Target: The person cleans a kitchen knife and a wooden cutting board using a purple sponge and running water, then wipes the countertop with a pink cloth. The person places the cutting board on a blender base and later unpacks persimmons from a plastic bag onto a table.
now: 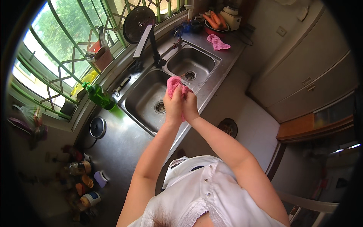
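Note:
My left hand (173, 107) and my right hand (190, 105) are side by side, both closed around a bunched pink cloth (174, 85). The cloth sticks out above my fingers, and a bit of it shows below, between my wrists. Both hands are over the front edge of the larger steel sink basin (141, 96), near the divider. A black and grey faucet (144, 42) rises behind the basins, its spout turned away from my hands. A second pink cloth (217, 42) lies on the counter beyond the smaller basin (191, 61).
Left of the sink, a green pump bottle (99, 96), a peeler-like tool (122, 85) and a round black-topped base (97, 127) stand or lie. Jars (92, 198) line the counter's near left end. A bowl of carrots (217, 24) sits at the far end. A round dark object (228, 127) is on the floor.

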`<action>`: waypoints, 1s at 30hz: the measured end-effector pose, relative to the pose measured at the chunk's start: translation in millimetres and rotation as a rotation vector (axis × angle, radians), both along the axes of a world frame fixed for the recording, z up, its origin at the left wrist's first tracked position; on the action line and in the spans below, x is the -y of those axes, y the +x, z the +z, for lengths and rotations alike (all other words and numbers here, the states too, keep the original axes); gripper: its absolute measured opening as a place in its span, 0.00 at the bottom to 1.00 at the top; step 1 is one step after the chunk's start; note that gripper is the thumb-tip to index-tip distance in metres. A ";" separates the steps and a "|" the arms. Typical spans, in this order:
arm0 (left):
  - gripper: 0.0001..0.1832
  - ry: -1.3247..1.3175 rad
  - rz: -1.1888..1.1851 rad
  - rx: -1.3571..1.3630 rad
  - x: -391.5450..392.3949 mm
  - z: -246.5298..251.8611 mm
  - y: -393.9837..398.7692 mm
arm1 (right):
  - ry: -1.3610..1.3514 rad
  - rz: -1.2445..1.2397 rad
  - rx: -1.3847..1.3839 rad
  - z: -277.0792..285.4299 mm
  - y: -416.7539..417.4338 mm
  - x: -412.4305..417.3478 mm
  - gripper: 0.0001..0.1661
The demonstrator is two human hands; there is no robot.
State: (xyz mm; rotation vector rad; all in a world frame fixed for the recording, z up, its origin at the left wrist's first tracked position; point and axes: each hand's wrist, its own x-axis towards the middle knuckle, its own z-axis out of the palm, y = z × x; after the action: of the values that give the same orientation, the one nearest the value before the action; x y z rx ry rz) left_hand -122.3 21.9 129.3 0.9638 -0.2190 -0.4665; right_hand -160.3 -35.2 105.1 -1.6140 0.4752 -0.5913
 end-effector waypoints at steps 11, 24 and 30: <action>0.21 -0.437 -0.151 -0.361 -14.1 -12.0 -27.6 | 1.032 0.283 0.232 -16.4 -7.1 21.7 0.14; 0.31 0.276 0.013 0.122 -98.9 -16.9 -35.4 | -0.387 0.158 -0.042 0.9 3.1 -27.7 0.24; 0.24 -0.363 0.203 -0.606 -146.1 -62.9 -44.1 | -0.804 0.820 -0.177 -10.0 -22.6 -114.0 0.51</action>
State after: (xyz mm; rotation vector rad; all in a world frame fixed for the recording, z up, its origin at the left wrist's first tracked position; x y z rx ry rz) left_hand -166.5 168.0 66.4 0.4515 0.3313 -0.4903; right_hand -182.8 78.8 95.1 -2.4183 -0.3777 0.0203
